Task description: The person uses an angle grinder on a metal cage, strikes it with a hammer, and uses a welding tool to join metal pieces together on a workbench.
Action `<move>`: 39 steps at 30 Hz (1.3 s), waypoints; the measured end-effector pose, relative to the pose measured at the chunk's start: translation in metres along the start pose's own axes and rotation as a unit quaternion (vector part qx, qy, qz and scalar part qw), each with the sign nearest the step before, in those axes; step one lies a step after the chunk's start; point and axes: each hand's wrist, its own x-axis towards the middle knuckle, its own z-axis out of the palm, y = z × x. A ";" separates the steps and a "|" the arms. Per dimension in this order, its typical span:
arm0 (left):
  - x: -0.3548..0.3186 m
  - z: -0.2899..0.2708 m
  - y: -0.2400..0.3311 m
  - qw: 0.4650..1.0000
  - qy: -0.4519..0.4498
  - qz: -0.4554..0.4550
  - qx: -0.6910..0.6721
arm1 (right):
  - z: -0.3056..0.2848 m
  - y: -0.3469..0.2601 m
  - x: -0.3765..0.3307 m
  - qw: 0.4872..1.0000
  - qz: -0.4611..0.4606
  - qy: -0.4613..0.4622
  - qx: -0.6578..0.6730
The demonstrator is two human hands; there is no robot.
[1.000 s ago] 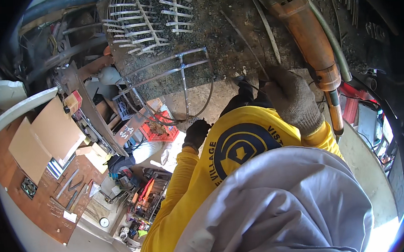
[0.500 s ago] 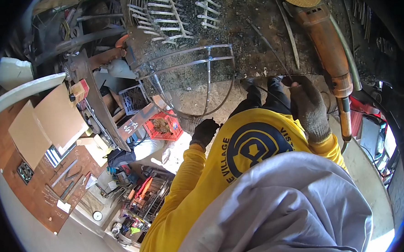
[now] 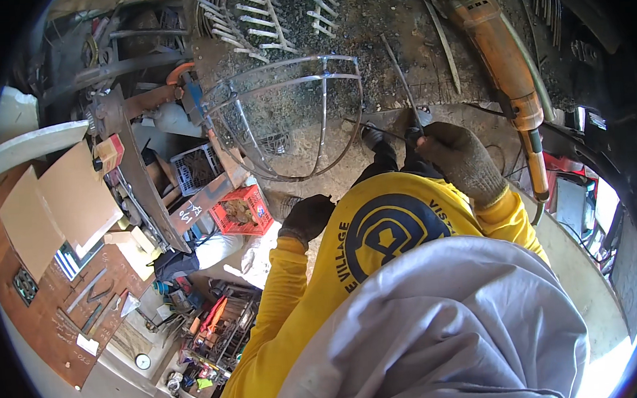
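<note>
Right hand (image 3: 459, 161) had shifted a bit left against the surface (image 3: 363, 24) over the last half second, and the thin rod (image 3: 400, 76) had swung closer to upright in the frame. Grip was kept, so I'd judge it re-aimed, not put down. Rod sat upper middle of the frame, most of it showing against the surface. Long axis: steep, tilted slightly up-left; far end pointed at the top of the frame, near end was at the right thumb. Right hand, gloved, was pinching it. Left hand (image 3: 309, 219), gloved, was just below centre, fingers curled; couldn't tell if it held anything. Nearest thing to it: the wire cage (image 3: 323, 112). Orange grinder (image 3: 498, 60) lay upper right.
</note>
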 end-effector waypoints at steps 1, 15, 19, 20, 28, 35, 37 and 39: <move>-0.004 -0.008 0.005 1.000 0.006 -0.010 -0.021 | 0.002 0.002 -0.002 1.000 0.001 0.001 0.005; -0.044 -0.151 0.113 0.929 0.307 0.063 -0.198 | 0.043 -0.030 -0.028 0.994 -0.106 -0.027 -0.030; -0.017 -0.151 0.143 0.872 0.406 0.112 -0.249 | 0.058 -0.037 -0.024 0.977 -0.195 -0.045 -0.078; -0.013 -0.152 0.148 0.857 0.434 0.127 -0.246 | 0.063 -0.042 -0.024 0.969 -0.221 -0.043 -0.100; -0.011 -0.149 0.138 0.859 0.407 -0.002 -0.310 | 0.063 -0.052 -0.031 0.936 -0.278 -0.100 -0.192; -0.023 -0.167 0.149 0.883 0.466 0.014 -0.043 | 0.021 -0.004 -0.019 0.978 -0.189 0.036 -0.077; -0.028 -0.182 0.162 0.911 0.410 -0.040 0.019 | 0.015 0.006 -0.018 0.982 -0.176 0.049 -0.058; -0.032 -0.198 0.176 0.921 0.378 -0.079 0.056 | 0.010 0.008 -0.017 0.986 -0.157 0.044 -0.035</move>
